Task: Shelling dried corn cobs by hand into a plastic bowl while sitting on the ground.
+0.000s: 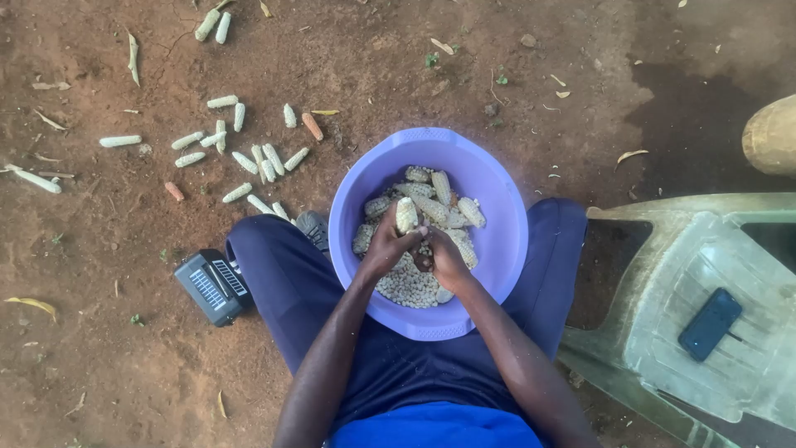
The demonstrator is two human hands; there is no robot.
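Scene: a purple basin (497, 249) is held between the knees of a seated person on red earth; maize is being shelled by hand into it.
Left hand: the left hand (386, 246) is closed around a cob (405, 215), held upright over the middle of the basin.
Right hand: the right hand (444, 258) is pressed against the cob's lower end, fingers curled; whether anything is gripped in it cannot be told.
Cob: partly covered by both hands, directly above the loose kernels (408, 286) heaped at the basin's near side.
Method: the step is judged best done with the cob kept low over the basin, so that loosened grains fall inside, and turned row by row under the thumb.
Around: unshelled cobs (439, 199) are piled at the far side; stripped cores (249, 158) are scattered on the ground, well apart. A small black device (212, 287) lies by the left knee, a phone (710, 323) on a green chair (663, 332).
Hidden: the cob's base and the right thumb are masked.
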